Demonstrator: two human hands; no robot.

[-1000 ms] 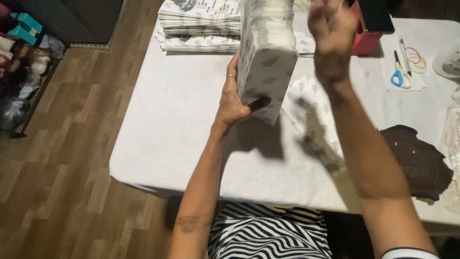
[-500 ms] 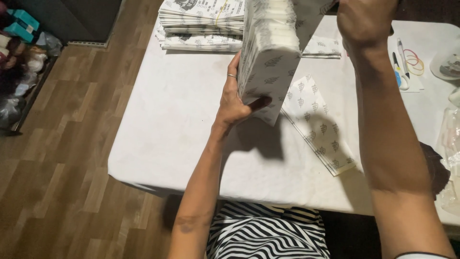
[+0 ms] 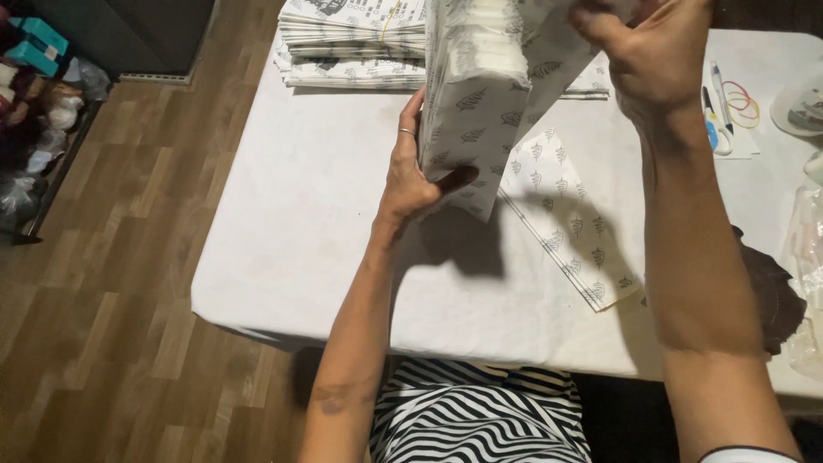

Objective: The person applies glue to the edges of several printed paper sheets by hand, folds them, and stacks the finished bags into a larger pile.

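— While you look down from above, start at the left: what's there?

— Wooden floor [image 3: 111, 283], then the table under a white cloth [image 3: 300, 240]. My left hand [image 3: 411, 171], ring on one finger, is clamped on the near lower corner of the patterned paper pack [image 3: 471, 111]: thumb pressed on the face turned toward me, fingers hidden behind it. The pack stands upright, lifted off the cloth, its shadow falling just below.

— And behind it?

— A stack of printed sheets [image 3: 351, 39] lies flat at the far edge of the table.

— What's under the pack?

— A loose patterned sheet [image 3: 570, 223] lies flat on the cloth, running toward the near right.

— Your other hand?

— My right hand [image 3: 651, 56] is up at the top of the pack, fingers closed on its loose wrapping paper, pinching it.

— Farther right?

— Scissors [image 3: 713, 120] and rubber bands [image 3: 741, 99] lie near the far right corner, well apart from the pack. A dark brown cloth [image 3: 771, 291] lies at the right edge.
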